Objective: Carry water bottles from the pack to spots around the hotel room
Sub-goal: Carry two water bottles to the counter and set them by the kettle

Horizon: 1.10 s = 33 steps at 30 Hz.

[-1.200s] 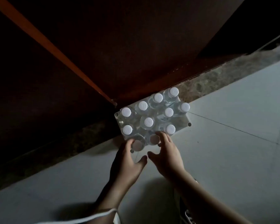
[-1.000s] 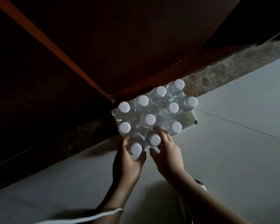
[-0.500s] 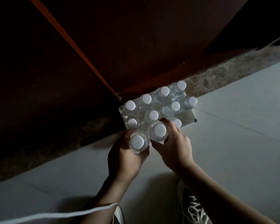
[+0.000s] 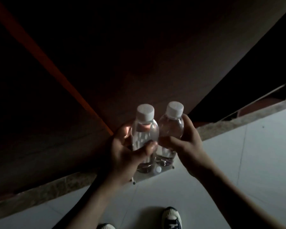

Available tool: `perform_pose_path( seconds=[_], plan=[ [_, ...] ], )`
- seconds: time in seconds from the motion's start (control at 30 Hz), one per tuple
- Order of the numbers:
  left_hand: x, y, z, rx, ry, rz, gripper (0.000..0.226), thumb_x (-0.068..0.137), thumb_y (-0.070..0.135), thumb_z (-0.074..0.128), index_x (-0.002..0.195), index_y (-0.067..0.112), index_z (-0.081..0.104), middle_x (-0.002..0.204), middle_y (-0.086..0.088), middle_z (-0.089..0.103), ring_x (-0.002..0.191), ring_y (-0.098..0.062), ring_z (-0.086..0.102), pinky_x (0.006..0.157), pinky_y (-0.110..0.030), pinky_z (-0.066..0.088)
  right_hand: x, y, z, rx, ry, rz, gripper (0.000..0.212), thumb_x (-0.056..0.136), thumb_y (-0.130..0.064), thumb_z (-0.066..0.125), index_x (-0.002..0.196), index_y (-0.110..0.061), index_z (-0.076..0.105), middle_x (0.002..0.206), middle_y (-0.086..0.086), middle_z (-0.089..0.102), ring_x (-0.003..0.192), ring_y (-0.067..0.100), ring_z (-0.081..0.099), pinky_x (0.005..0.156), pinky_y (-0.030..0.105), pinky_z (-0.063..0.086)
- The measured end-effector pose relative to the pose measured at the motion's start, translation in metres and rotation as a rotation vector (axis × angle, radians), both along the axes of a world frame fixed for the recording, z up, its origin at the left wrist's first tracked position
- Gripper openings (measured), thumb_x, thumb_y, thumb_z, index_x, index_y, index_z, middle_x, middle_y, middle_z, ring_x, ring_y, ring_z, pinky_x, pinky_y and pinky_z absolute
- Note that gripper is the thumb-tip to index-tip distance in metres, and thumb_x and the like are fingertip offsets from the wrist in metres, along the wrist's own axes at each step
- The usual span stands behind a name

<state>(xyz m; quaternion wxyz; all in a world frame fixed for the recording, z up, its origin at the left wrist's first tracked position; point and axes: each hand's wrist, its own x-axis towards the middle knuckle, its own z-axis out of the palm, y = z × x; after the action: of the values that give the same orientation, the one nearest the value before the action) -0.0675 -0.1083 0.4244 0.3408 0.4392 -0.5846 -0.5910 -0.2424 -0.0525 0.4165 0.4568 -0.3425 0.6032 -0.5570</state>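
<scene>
Bottles (image 4: 144, 133) gripped, one per hand: left hand (image 4: 129, 156), right hand (image 4: 186, 146); pack (image 4: 155, 172) beneath, mostly hidden.

It is dim here. The wall (image 4: 139, 47) from nine to one o'clock is almost black, its grain lost. What light I have falls from the four o'clock side onto the pale floor (image 4: 262, 154), the brightest patch. The white caps (image 4: 145, 112) catch it softly, without glare. A faint glow comes through the water onto my left fingers (image 4: 125, 131). My forearms are in shadow. Everything is a little soft and grainy, and straight lines bend toward the edges.
</scene>
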Motion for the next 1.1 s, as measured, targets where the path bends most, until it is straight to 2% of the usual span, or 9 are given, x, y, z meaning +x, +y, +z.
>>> perform_pose_path(
  seconds=[0.13,0.37,0.5,0.6,0.7,0.8,0.93,1.03,1.1],
  plan=[
    [-0.023,-0.007,0.130,-0.091,0.075,0.004,0.041,0.067,0.054,0.075,0.106,0.043,0.066,0.097,0.016,0.077,0.089,-0.002,0.073,0.068,-0.015,0.056,-0.017,-0.010,0.133,-0.108,-0.086,-0.008,0.050,0.068,-0.006,0.076,0.114,-0.018,0.060,0.088,0.001,0.072,0.080,0.017,0.071,0.068,0.029,0.057],
    [-0.037,0.008,0.324,-0.185,0.178,-0.018,0.038,0.072,0.073,0.063,0.104,0.053,0.062,0.108,0.017,0.074,0.098,-0.005,0.072,0.081,-0.031,0.056,-0.018,0.007,0.345,-0.260,-0.105,-0.047,0.044,0.077,-0.009,0.068,0.118,-0.023,0.059,0.096,0.001,0.075,0.089,0.025,0.074,0.075,0.045,0.061],
    [-0.032,0.025,0.436,-0.244,0.257,-0.060,0.021,0.077,0.058,0.063,0.097,0.058,0.067,0.101,0.020,0.076,0.093,0.000,0.072,0.069,-0.013,0.054,-0.006,0.026,0.453,-0.312,-0.063,-0.050,0.044,0.073,-0.011,0.076,0.113,-0.022,0.062,0.099,0.005,0.075,0.091,0.030,0.075,0.077,0.052,0.061],
    [-0.023,0.039,0.510,-0.267,0.309,-0.124,0.020,0.079,0.046,0.069,0.097,0.041,0.071,0.092,0.012,0.079,0.084,-0.005,0.075,0.065,-0.015,0.055,0.006,0.042,0.522,-0.369,-0.034,-0.055,0.048,0.075,-0.012,0.077,0.120,-0.012,0.059,0.102,0.013,0.073,0.090,0.031,0.074,0.077,0.049,0.061],
    [-0.011,0.046,0.562,-0.248,0.382,-0.197,0.024,0.080,0.028,0.070,0.103,0.024,0.065,0.084,0.007,0.078,0.077,-0.009,0.075,0.062,-0.020,0.057,0.022,0.055,0.574,-0.426,-0.037,-0.090,0.047,0.076,-0.012,0.076,0.119,-0.007,0.058,0.095,0.007,0.073,0.081,0.022,0.073,0.067,0.038,0.060],
    [-0.009,0.054,0.597,-0.245,0.429,-0.284,0.036,0.075,0.015,0.080,0.107,0.021,0.062,0.080,0.010,0.077,0.072,-0.006,0.074,0.058,-0.021,0.057,0.034,0.072,0.609,-0.458,-0.033,-0.160,0.047,0.072,-0.018,0.081,0.114,-0.012,0.061,0.095,0.006,0.073,0.081,0.023,0.074,0.070,0.046,0.062],
    [-0.018,0.073,0.627,-0.238,0.439,-0.430,0.028,0.075,0.022,0.069,0.102,0.022,0.062,0.073,0.007,0.075,0.064,-0.004,0.072,0.055,-0.024,0.055,0.032,0.105,0.638,-0.478,0.029,-0.298,0.048,0.072,-0.017,0.079,0.116,-0.011,0.060,0.099,0.011,0.072,0.085,0.028,0.074,0.069,0.044,0.061],
    [-0.036,0.091,0.636,-0.229,0.424,-0.517,0.027,0.086,0.012,0.072,0.111,0.015,0.063,0.094,-0.005,0.074,0.083,-0.019,0.075,0.070,-0.034,0.059,0.020,0.140,0.650,-0.488,0.082,-0.400,0.040,0.074,-0.014,0.076,0.112,-0.014,0.062,0.092,0.005,0.073,0.083,0.026,0.075,0.069,0.044,0.061],
    [-0.055,0.107,0.639,-0.208,0.447,-0.579,0.038,0.079,0.018,0.081,0.113,0.020,0.064,0.095,-0.003,0.077,0.084,-0.021,0.077,0.064,-0.034,0.062,0.008,0.168,0.657,-0.497,0.096,-0.462,0.040,0.075,-0.011,0.075,0.112,-0.014,0.062,0.087,0.000,0.074,0.080,0.023,0.075,0.067,0.043,0.061]
  ],
)
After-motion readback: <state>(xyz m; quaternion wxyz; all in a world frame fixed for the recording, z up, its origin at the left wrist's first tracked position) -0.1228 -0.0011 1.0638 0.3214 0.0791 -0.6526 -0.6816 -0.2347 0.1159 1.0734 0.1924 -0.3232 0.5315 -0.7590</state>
